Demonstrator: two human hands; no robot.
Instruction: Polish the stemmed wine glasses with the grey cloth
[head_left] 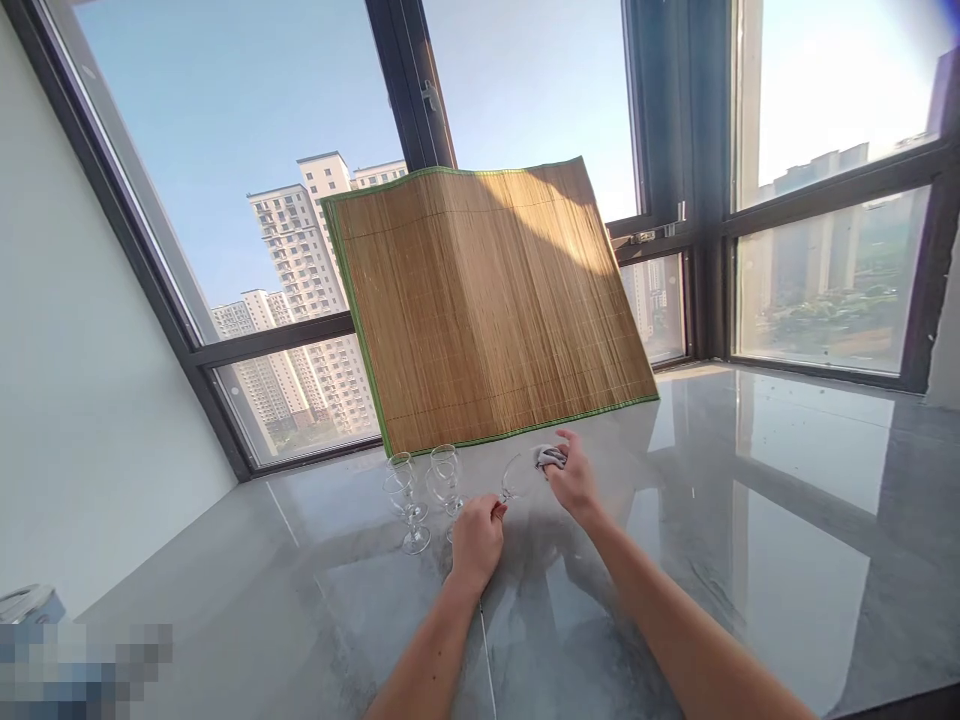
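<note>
Closed in a loose fist, the left hand [476, 540] is wrapped around the stem of a wine glass [516, 477], which is held tilted onto its side just in front of the lower edge of a bamboo mat [487, 310]. The bowl of the glass is pointed away from the fist, toward the mat. The right hand [574, 482] is curled shut on a small grey cloth [551, 458], and the cloth is pressed against the mouth of the bowl. Whether it reaches inside cannot be told. Both hands are held just short of the mat's green-trimmed bottom edge, near its middle.

The mat is stood on edge and leaned back against the window frame [409, 80]. Two upright glasses [405, 490] are placed just before the mat's lower left corner, close beside the left hand but not touched by it.

A glossy grey table [787, 520] is spread beneath everything. To the right of the mat, a wide stretch of open tabletop is seen, bounded at the far side by the window. To the left of the mat, less room is left, as the surface is closed off by a pale wall [90, 400], well apart from the glasses.
</note>
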